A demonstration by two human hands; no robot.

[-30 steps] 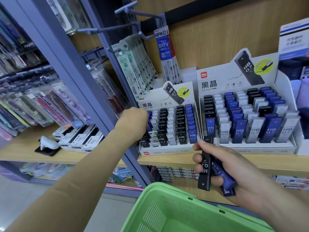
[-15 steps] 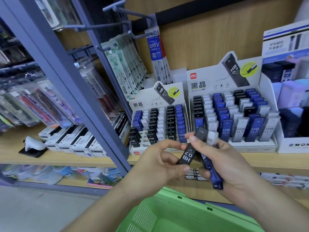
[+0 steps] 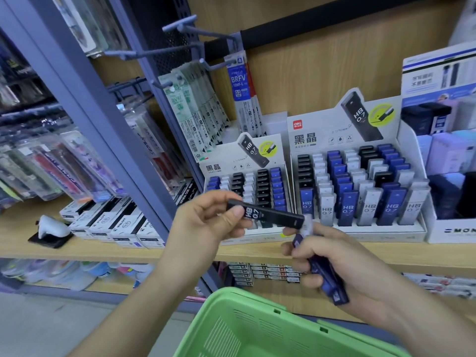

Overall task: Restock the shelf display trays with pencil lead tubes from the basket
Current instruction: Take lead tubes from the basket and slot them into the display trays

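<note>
- Black pencil lead tube (image 3: pixel 268 215), marked HB 0.7, is held almost level at the centre of the frame, in front of the lower part of the small display tray (image 3: pixel 233 157).
- It is pinched at its left end by the left hand (image 3: pixel 203 222), whose fingers (image 3: pixel 235 212) are curled round it, with the thumb laid on the printed face.
- Its right end is seen at a pale tube (image 3: pixel 308 226) that sticks up from the right hand (image 3: pixel 345 266); whether the two touch cannot be told.
- Blue tubes (image 3: pixel 328 282) are gripped in the right hand, right of centre and lower down, its fingers (image 3: pixel 292 247) clenched round the bundle; their number cannot be told.
- Green basket (image 3: pixel 257 328) is shown at the bottom centre, below both hands; only its rim and part of a slotted wall are seen.
- Rows of black, pale and blue tubes are stood upright in the small display tray and in the large display tray (image 3: pixel 360 231) just to its right; both are set on the wooden shelf (image 3: pixel 103 251).
- Refill packs (image 3: pixel 195 112) are hung on hooks above the small tray, and white boxes (image 3: pixel 116 225) are laid on the shelf at the left.
</note>
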